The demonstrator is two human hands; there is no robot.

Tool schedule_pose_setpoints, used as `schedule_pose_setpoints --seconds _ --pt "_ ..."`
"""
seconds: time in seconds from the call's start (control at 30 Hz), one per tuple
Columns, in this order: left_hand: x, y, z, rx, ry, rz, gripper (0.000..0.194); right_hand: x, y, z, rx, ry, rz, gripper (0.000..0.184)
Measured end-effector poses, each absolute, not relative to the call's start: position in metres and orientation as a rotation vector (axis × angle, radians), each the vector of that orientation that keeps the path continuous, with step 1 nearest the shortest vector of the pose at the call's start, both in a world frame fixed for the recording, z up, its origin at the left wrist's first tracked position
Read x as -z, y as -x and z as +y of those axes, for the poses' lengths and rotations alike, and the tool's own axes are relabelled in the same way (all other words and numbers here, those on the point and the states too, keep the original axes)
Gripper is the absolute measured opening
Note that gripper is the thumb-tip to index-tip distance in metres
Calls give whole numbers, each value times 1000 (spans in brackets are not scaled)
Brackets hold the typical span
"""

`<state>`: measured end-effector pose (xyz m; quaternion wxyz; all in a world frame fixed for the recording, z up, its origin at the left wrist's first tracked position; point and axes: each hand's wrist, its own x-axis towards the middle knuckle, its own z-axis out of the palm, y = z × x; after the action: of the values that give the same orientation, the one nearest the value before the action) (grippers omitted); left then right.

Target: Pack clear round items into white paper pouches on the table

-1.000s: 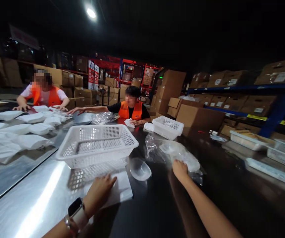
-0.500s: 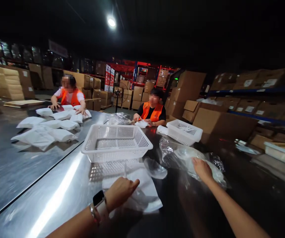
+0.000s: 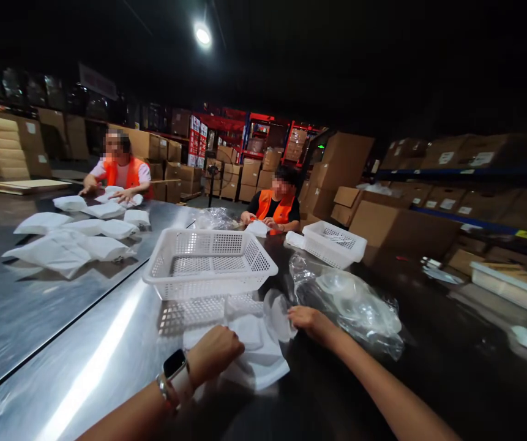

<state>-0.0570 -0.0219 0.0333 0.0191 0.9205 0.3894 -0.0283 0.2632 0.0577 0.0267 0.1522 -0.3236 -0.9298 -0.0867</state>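
A flat white bag lies on the metal table in front of me, a translucent layer over its upper part. My left hand, wearing a watch, is curled closed on the bag's left side; its fingertips are hidden underneath. My right hand pinches the right edge of a clear rounded plastic piece, which stands tilted at the bag's upper right. Just beyond that hand lies a large clear plastic bag holding similar clear, pale pieces. Behind the white bag is a white perforated basket.
Several filled white pouches lie at left. Two people in orange vests sit across the table, hands on white items. A second white basket stands at the back right. Cardboard boxes and shelves surround the table.
My right hand has moved left from the large clear bag to the clear rounded piece, which is now tilted up. My left hand's thumb has folded in. The view has shifted slightly.
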Motion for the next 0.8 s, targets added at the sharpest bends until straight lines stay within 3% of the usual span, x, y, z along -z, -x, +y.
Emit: schedule_pose_setpoints --seconds 0.13,0.23,0.37,0.63,0.8 --pt "-30 56 -22 25 -2825 1254 32 -27 -254 49 197 971 -2742 33" --pt "-28 55 -19 -22 -2792 1310 31 -24 -231 41 123 1170 -2709 42" --pt "-26 55 -15 -26 -2789 1310 29 -21 -202 33 61 1403 -2544 25" --pt "-30 64 -14 12 -2839 1235 31 -43 -201 52 -285 1400 -2310 41" --pt "-28 65 -15 -12 -2833 1243 30 -33 -181 42 -395 1349 -2456 27"
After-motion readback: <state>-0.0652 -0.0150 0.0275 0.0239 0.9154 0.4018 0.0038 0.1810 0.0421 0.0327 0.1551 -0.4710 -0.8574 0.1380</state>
